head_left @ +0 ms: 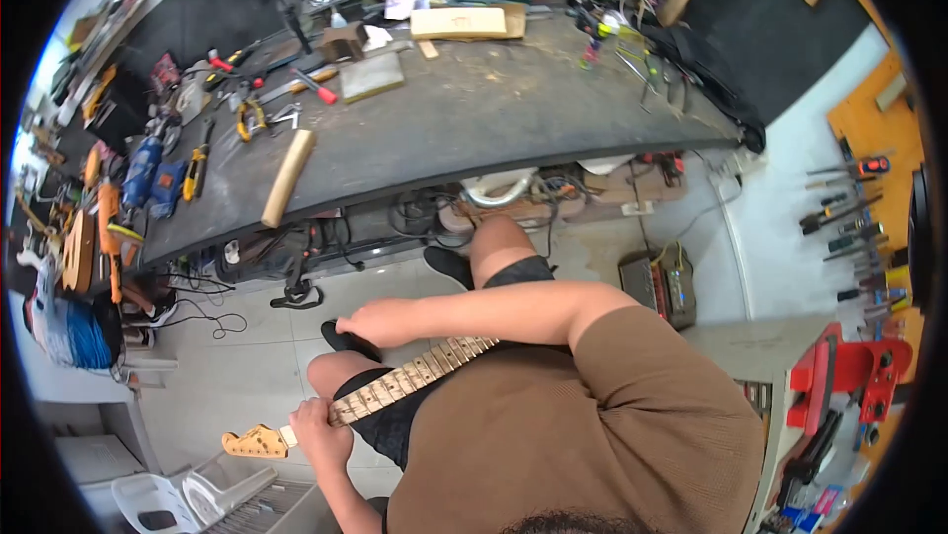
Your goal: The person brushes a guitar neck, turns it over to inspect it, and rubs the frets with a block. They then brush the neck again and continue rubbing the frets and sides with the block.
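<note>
A guitar neck (410, 376) with a pale fretboard and dark frets slants across my lap. Its headstock (255, 442) sticks out at the lower left, and its other end disappears under my right forearm. My left hand (316, 430) is wrapped round the neck close to the headstock. Above the fretboard, apart from it, my right hand (380, 323) reaches to the left with curled fingers. Whatever those fingers may pinch is too small to make out.
A dark workbench (434, 129) spans the front, bearing a wooden stick (288, 179), pliers (251, 119), a pale wood block (459, 23) and a flat stone-like block (372, 77). Cables run beneath it. A red tool stand (849, 371) is at right, a white plastic chair (153, 502) at lower left.
</note>
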Demonstrator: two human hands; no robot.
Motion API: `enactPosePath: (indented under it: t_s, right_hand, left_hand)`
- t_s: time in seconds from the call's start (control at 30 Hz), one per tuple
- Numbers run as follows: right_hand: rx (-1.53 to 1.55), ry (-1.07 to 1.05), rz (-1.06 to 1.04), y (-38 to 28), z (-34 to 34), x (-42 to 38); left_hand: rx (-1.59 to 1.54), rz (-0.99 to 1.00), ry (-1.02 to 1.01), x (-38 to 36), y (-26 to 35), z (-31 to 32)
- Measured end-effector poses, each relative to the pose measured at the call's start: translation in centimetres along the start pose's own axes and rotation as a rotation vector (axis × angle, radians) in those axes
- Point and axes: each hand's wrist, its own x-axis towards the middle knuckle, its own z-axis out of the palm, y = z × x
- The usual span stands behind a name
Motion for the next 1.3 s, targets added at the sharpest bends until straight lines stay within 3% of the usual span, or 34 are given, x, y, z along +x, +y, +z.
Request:
enactPosePath:
  t_s: [0.07,0.13,0.2,0.23,0.27,0.3,0.33,0.4,0.5,0.6,0.67,0.73,0.77,0.8,0.87,0.93,1.0,1.03,1.13,1.17,1.2,1.27,1.3]
  right_hand:
    - [0.078,0.164,-0.258,-1.5,2.1,-0.6]
    - [0.027,0.119,-0.297,-3.2,2.9,-0.6]
    - [-0.076,-0.06,-0.214,-5.3,2.6,-1.1]
    - [-0.178,-0.208,-0.055,-5.3,2.3,-0.3]
    - [-0.078,-0.136,-0.208,-3.9,2.3,0.1]
    - [-0.213,-0.223,-0.164,-2.9,2.0,1.1]
    - [-0.1,-0.055,0.032,-4.9,0.1,0.2]
    - [0.024,0.142,-0.09,-3.6,1.8,0.6]
    - [-0.133,-0.024,-0.083,-8.3,1.4,0.7]
    - [-0.113,-0.182,-0.1,-6.9,4.2,1.8]
    - [-0.103,-0.262,-0.025,-6.4,2.5,2.8]
    - [-0.545,-0.335,-0.01,-3.5,2.3,4.6]
    - [-0.319,-0.214,0.084,-3.1,3.0,4.4]
    - [-0.323,-0.218,0.076,-3.9,3.4,4.3]
    - [-0.004,-0.019,-0.392,-6.8,4.3,3.9]
    - [0.019,-0.008,-0.444,-8.1,6.1,3.8]
    - [-0.027,-0.318,-0.157,-10.4,5.4,2.6]
    - [-0.281,-0.43,-0.097,-11.1,4.3,2.9]
    - [-0.531,-0.405,-0.156,-7.7,2.6,3.6]
    - [-0.533,-0.391,0.021,-7.5,1.8,3.8]
    - [-0.535,-0.384,0.039,-7.4,0.9,3.2]
    - [-0.227,-0.002,-0.177,-7.5,-0.9,2.2]
    - [-0.227,0.024,-0.218,-8.4,-1.8,1.7]
  left_hand:
    - [-0.017,-0.035,-0.026,-0.1,0.0,0.5]
    - [-0.015,-0.076,-0.033,0.0,0.2,0.6]
    - [-0.038,-0.065,-0.015,0.3,1.0,0.1]
    - [-0.054,-0.07,-0.048,0.3,1.0,-0.1]
    - [-0.061,-0.092,-0.069,0.3,0.6,-0.5]
    - [-0.069,-0.107,-0.08,0.1,0.4,-1.0]
    - [-0.088,-0.112,-0.087,0.1,0.4,-1.0]
    - [-0.064,-0.163,-0.087,-0.3,0.4,-0.9]
    - [-0.115,-0.152,-0.031,-0.3,0.4,0.4]
    - [-0.075,-0.107,0.026,-1.3,0.4,-0.2]
    - [-0.065,-0.092,0.003,-2.2,-0.2,0.0]
    - [-0.036,-0.099,0.001,-2.6,-0.6,-0.6]
    - [-0.033,-0.089,-0.004,-3.0,-0.9,-0.3]
    - [-0.031,-0.077,-0.015,-3.3,-1.1,-0.2]
    - [-0.038,-0.081,0.021,-3.4,-1.2,0.2]
    - [-0.047,-0.075,0.056,-3.3,-1.0,-0.2]
    - [-0.068,-0.125,0.088,-3.2,-0.7,-1.1]
    - [-0.073,-0.12,0.088,-3.6,-0.7,-1.1]
    - [-0.056,-0.137,0.069,-4.5,-1.6,-1.3]
    - [-0.043,-0.155,0.098,-4.9,-1.9,-1.6]
    - [-0.033,-0.174,0.127,-5.1,-2.2,-1.9]
    - [-0.031,-0.185,0.118,-5.1,-2.8,-2.8]
    - [-0.024,-0.212,0.151,-5.0,-2.9,-3.1]
